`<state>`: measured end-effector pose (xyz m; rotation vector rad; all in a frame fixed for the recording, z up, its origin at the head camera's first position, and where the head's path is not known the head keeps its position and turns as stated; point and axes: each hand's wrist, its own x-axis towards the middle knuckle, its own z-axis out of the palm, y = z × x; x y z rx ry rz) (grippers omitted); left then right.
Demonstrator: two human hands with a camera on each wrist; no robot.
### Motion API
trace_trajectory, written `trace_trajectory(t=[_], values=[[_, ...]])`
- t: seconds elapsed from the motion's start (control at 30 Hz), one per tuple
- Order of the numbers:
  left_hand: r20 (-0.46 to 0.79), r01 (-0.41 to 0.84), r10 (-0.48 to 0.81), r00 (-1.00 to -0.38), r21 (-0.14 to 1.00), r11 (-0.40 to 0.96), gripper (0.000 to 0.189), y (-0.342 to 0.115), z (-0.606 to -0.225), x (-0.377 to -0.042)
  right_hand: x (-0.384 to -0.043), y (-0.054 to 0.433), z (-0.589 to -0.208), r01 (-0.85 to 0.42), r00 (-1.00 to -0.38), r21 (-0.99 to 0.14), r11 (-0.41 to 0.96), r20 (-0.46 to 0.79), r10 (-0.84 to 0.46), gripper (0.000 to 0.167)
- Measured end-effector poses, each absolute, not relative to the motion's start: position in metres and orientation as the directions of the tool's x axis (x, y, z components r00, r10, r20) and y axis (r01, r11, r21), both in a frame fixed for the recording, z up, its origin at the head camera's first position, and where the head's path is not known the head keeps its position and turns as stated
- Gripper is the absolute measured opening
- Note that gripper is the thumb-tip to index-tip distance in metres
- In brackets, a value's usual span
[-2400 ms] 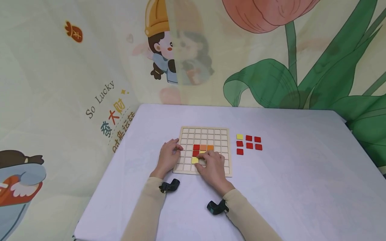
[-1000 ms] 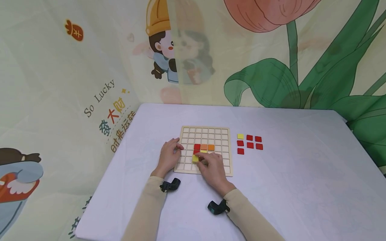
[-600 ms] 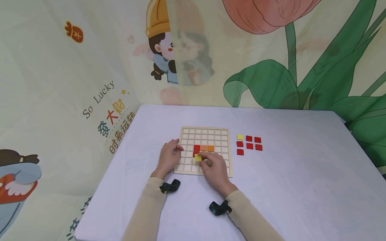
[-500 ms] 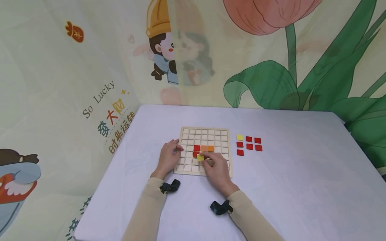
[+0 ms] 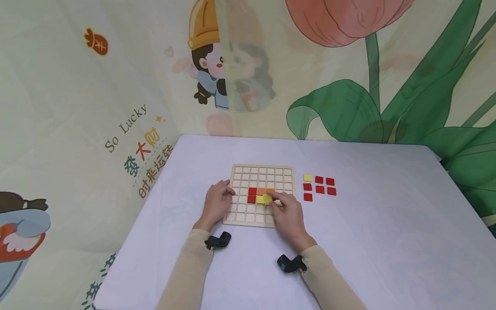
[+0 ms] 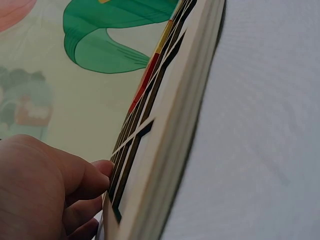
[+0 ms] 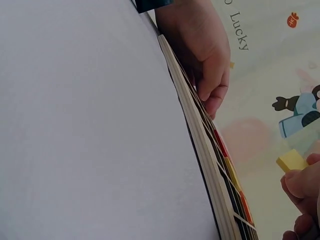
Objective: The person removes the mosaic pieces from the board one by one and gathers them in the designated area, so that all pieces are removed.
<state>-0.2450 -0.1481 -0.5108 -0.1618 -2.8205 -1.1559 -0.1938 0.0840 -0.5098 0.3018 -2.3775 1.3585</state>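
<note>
The wooden grid board (image 5: 263,171) lies on the white-covered table. At its left edge my left hand (image 5: 215,200) grips the rim; in the left wrist view the thumb tip lies on the top side, with fingers (image 6: 80,212) curled at the edge. Between thumb and index finger, my right hand (image 5: 290,215) pinches a square yellow tile (image 7: 291,161), above the board in the right wrist view. Set in the grid are two red tiles, one upper (image 5: 252,191), one lower (image 5: 251,199), a light orange tile (image 5: 261,191), an orange tile (image 5: 270,190) and a yellow tile (image 5: 260,199).
To the right of the board lie several loose red tiles (image 5: 319,189) and one loose yellow tile (image 5: 307,178). A printed cloth (image 5: 333,64) hangs behind the table (image 5: 387,224). Black wrist cameras, one of them left (image 5: 218,241), sit on both wrists.
My right hand has lifted the yellow tile from the cell below the red ones and carried it up and right, beside the other yellow tile. The left hand has stayed at the board's edge.
</note>
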Motion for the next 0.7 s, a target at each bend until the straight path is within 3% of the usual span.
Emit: trace_trajectory(t=[0.17,0.43,0.7], values=[[0.125,0.132,0.061,-0.99,0.697,0.705,0.015,-0.149,-0.51,-0.244,-0.192,0.089,-0.507,-0.345,-0.905,-0.779,0.524,0.424,0.034,0.032],[0.12,0.122,0.053,-0.991,0.693,0.71,0.014,-0.149,-0.511,-0.244,-0.187,0.099,-0.503,-0.201,-0.963,-0.845,0.496,0.264,0.059,0.029],[0.131,0.14,0.066,-0.989,0.704,0.696,0.014,-0.148,-0.51,-0.244,-0.186,0.12,-0.497,-0.168,-0.977,-0.832,0.529,0.21,0.021,0.034]])
